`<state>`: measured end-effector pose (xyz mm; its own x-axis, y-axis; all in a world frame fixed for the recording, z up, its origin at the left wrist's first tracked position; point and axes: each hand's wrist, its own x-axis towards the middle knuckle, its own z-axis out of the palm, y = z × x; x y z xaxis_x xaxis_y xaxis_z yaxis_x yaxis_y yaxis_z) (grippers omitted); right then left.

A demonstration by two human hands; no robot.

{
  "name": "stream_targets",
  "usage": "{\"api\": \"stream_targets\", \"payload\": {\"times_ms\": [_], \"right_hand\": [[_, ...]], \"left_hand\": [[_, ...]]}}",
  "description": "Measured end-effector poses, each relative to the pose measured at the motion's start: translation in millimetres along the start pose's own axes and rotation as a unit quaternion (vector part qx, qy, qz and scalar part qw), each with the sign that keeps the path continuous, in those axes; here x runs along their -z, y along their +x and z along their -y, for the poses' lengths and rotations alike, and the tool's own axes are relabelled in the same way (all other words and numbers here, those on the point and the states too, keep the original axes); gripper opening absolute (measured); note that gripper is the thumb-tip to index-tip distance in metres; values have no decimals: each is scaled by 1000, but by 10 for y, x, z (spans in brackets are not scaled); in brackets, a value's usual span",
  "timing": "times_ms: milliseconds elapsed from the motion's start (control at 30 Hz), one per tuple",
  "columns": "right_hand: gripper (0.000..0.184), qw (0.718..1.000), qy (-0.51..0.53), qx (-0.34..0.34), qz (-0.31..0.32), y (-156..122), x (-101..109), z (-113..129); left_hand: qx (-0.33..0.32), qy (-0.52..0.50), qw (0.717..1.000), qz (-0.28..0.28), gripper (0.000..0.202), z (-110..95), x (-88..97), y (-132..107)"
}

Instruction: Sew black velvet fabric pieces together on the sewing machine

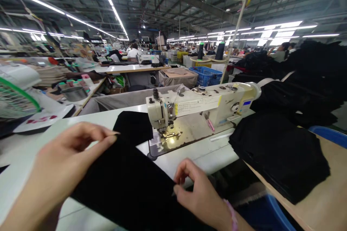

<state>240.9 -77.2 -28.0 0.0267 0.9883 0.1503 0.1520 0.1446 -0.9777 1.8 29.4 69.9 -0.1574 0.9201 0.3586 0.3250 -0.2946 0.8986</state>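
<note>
A long piece of black fabric (pixel 130 184) stretches between my two hands in front of the sewing machine. At its upper edge my left hand (pixel 73 151) pinches it between thumb and finger. My right hand (pixel 193 187), with a pink band at the wrist, has thumb and fingertips closed on the right edge of the same fabric. Another black fabric piece (pixel 135 124) lies on the white table (pixel 189 162), left of the needle area. The sewing machine (pixel 195 104) stands just beyond my hands, its lamp lighting the needle plate (pixel 172 135).
A stack of black cut pieces (pixel 282 151) rests on a board at right, with a large dark fabric heap (pixel 320 75) behind. At left stands a fan (pixel 18 94) with a green rim. Thread cones (pixel 200 51) and a blue crate (pixel 207 75) are behind the machine. Pink-handled snips (pixel 210 123) lie on the machine bed.
</note>
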Motion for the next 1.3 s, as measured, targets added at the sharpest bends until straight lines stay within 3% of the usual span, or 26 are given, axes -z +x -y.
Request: {"api": "stream_targets", "payload": {"times_ms": [67,100,133,167,300,367,500,600,767,1067,1167,1233,1267,1300], "right_hand": [[23,998,-34,-10,58,-183,-108,-174],[23,996,-48,2,74,-254,-158,-289],[23,995,-64,30,77,-308,-201,-411],[23,992,-83,70,69,-343,-234,-531],[27,962,-148,228,21,-343,-227,-847],[28,943,-186,274,35,-308,-157,-885],[26,893,-281,341,87,-248,-25,-857],[23,878,-319,348,79,-194,-7,-823],[21,894,-324,309,19,-54,-72,-769],[28,893,-301,333,22,20,-71,-756],[29,891,-304,335,37,1,-46,-734],[32,892,-304,331,51,-13,-25,-716],[33,893,-305,327,58,-17,-14,-707],[33,895,-304,321,64,-18,-6,-697]], "left_hand": [[-36,79,978,189,23,77,-227,178],[-33,95,962,253,18,179,-377,238],[-27,120,945,302,13,313,-537,275],[-21,126,941,313,11,466,-696,290],[-14,133,940,315,14,992,-1130,211],[-15,134,943,304,17,1107,-1180,159],[-26,140,946,291,15,1138,-1140,133],[-27,149,946,286,14,1164,-1161,197],[-11,165,950,266,15,1271,-1285,407],[-22,201,942,269,17,1248,-1340,497],[-53,238,944,220,14,1107,-1271,290],[-90,258,939,208,12,987,-1159,-8],[-110,260,932,225,11,932,-1086,-190],[-150,258,913,279,5,885,-1005,-379]]}}
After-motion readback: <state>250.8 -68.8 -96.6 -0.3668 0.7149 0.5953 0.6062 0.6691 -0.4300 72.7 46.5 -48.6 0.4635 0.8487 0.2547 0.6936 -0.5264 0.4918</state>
